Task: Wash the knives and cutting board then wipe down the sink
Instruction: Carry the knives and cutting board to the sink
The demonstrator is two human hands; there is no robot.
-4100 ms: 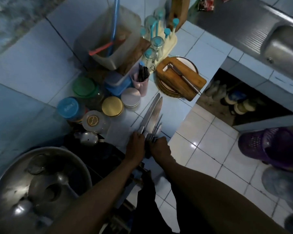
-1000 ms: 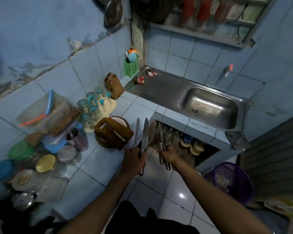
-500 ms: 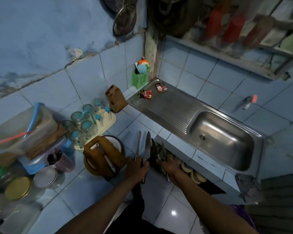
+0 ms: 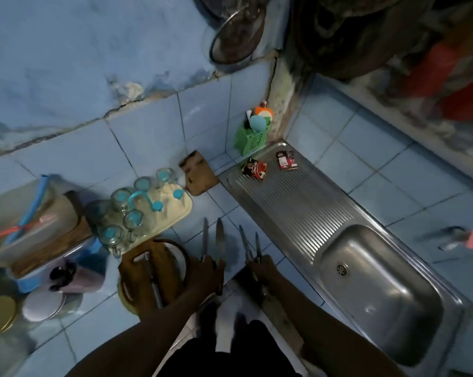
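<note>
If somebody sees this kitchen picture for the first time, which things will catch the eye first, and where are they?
First, the knives: the left hand grips two and the right hand grips more, blades pointing away, low in the middle. To the right shines the steel sink with its ribbed drainboard. A green basket stands out in the tiled corner behind it.

Bare forearms, dark clothing below.
</note>
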